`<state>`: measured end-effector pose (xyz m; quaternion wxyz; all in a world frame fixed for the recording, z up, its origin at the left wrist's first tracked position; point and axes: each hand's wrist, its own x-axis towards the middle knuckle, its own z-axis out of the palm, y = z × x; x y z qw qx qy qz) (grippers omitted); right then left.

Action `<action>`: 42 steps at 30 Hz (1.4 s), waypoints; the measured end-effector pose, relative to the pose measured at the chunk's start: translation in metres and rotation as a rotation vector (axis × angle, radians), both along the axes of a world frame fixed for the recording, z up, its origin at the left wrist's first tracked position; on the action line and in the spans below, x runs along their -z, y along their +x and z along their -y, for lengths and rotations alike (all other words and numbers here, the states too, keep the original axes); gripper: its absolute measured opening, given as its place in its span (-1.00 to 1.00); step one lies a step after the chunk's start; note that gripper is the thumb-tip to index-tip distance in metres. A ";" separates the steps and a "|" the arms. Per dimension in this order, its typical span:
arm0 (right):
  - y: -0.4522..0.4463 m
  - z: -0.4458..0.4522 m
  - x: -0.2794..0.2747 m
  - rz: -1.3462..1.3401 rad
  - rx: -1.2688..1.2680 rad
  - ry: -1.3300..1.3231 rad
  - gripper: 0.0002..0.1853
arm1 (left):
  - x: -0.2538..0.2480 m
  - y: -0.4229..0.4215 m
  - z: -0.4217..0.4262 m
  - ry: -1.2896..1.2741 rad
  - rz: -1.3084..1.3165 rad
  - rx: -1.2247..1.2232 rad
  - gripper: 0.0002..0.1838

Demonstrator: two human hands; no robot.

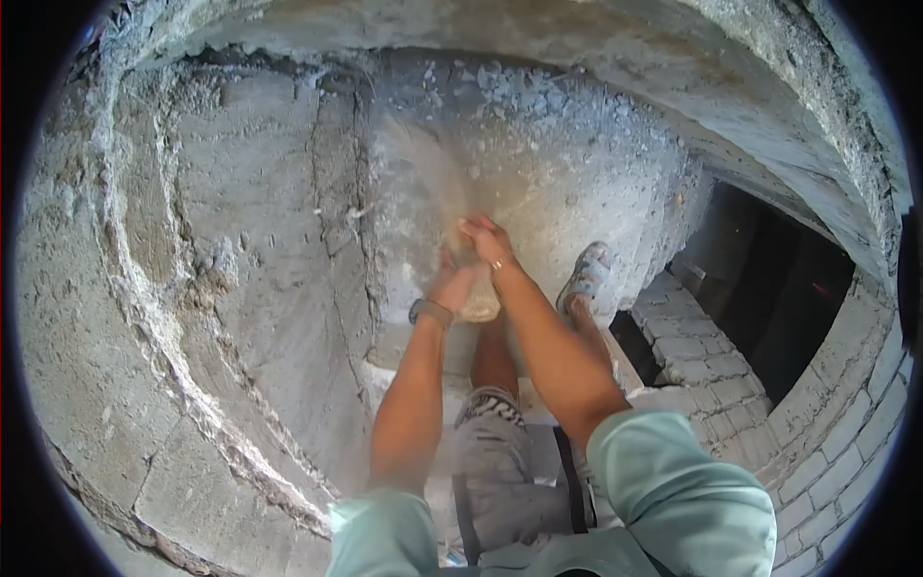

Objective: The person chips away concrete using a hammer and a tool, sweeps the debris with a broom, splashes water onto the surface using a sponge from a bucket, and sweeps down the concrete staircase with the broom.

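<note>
Both hands are close together in front of my legs, wrapped round the handle end of a blurred brush or broom. Its pale bristles fan up and to the left over the dusty concrete floor. My left hand, with a dark watch on the wrist, is the lower one. My right hand, with a thin bracelet, sits just above it. Motion smears the tool, so its exact shape is hard to make out. Below the hands is a pale yellowish patch or object, which I cannot identify.
A rough concrete wall rises at the left. Crumbled debris lies along the floor's far edge. My sandalled foot stands at the right, near a dark opening beside brickwork.
</note>
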<state>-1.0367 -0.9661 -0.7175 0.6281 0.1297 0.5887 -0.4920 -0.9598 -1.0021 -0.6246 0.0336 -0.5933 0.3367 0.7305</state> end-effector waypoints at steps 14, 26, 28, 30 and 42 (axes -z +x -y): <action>-0.003 0.072 -0.060 -0.035 -0.037 -0.068 -0.35 | -0.051 -0.010 0.063 -0.023 -0.007 -0.032 -0.28; -0.080 -0.045 -0.014 -0.168 0.557 0.089 -0.46 | 0.009 -0.092 -0.005 0.043 -0.138 0.550 0.04; -0.089 -0.077 -0.017 -0.157 0.592 0.119 -0.43 | 0.022 -0.097 -0.030 0.047 -0.178 0.591 0.04; -0.103 -0.093 -0.032 -0.231 0.592 0.195 -0.42 | 0.036 -0.106 -0.046 0.032 -0.224 0.642 0.04; 0.040 -0.141 -0.075 -0.349 -0.246 -0.153 -0.01 | -0.080 0.015 -0.150 0.026 -0.115 -0.046 -0.15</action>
